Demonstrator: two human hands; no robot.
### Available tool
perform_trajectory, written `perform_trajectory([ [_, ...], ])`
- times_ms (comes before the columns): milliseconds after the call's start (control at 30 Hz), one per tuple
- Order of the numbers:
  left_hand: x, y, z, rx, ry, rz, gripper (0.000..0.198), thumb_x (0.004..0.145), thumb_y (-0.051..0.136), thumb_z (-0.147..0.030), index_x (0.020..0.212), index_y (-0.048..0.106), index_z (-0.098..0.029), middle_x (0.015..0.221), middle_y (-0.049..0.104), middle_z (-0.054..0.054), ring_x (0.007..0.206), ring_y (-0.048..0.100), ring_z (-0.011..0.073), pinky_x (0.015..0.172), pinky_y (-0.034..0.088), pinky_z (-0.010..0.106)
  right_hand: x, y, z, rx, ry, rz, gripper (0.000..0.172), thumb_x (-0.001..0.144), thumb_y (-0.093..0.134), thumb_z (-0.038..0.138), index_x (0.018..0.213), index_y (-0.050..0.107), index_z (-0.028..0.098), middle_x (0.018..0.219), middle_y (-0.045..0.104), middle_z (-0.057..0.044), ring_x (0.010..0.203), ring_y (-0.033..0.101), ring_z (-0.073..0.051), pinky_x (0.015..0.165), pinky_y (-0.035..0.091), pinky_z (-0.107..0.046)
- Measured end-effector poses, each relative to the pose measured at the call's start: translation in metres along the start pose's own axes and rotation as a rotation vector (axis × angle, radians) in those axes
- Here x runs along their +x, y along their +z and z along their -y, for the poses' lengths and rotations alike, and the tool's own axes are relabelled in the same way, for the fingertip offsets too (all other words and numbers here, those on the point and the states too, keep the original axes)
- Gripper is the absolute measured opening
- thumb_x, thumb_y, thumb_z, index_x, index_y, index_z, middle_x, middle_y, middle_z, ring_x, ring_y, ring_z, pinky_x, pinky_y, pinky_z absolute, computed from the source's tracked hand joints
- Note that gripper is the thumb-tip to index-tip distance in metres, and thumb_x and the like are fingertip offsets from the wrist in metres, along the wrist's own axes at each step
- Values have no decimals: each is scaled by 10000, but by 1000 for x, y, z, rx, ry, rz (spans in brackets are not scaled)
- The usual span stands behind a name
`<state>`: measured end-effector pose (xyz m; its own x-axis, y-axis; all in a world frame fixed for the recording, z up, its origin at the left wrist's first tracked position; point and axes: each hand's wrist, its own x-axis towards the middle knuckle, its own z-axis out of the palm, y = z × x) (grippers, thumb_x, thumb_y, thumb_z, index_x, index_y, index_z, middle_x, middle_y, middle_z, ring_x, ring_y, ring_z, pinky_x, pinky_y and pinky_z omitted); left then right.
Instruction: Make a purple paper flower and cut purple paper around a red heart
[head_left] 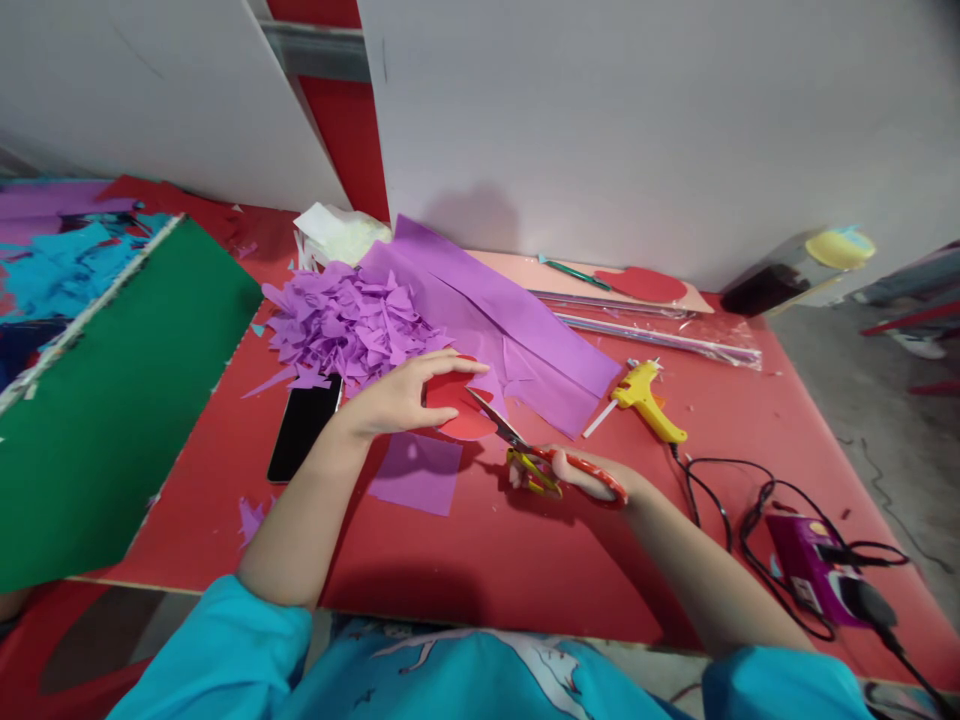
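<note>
Near the middle of the red table, my left hand [409,393] grips a red paper circle [466,428] between thumb and fingers. A pair of scissors [506,430] with red and yellow handles is in my right hand [559,468], with fingers through the loops. The blades point up and left, and their tips reach the circle's right side. Under my left hand, a purple paper square [420,475] lies flat. Beyond that hand is a heap of cut purple paper pieces [349,318], beside long purple sheets [502,320].
A black phone [302,435] lies left of my left forearm. To the right are a yellow glue gun [646,398], tangled black cable, and a purple power strip [814,570]. A green board [127,410] covers the left side. At the back right stands a yellow-lidded bottle [799,270].
</note>
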<state>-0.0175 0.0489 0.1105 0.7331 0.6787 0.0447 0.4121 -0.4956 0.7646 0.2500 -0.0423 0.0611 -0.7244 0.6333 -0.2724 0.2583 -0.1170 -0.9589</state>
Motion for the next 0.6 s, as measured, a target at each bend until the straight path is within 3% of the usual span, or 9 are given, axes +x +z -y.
perform_trajectory([
  [367,2,2,-4,-10,-10,1,566,693,567,-129,1253,518,-187,1337,516,51,1330,345,226,1115,264,391,2,0,4,-4,11,-27,751,770,225,777,928,591,140,782,515,-47,595,406,-120,614,424,-310],
  [600,3,5,-2,-20,-8,2,572,690,578,-146,1257,518,-202,1340,515,53,1327,345,248,1111,261,432,5,-1,5,-17,30,-23,762,721,230,822,859,581,160,785,537,-60,577,393,-124,554,377,-283],
])
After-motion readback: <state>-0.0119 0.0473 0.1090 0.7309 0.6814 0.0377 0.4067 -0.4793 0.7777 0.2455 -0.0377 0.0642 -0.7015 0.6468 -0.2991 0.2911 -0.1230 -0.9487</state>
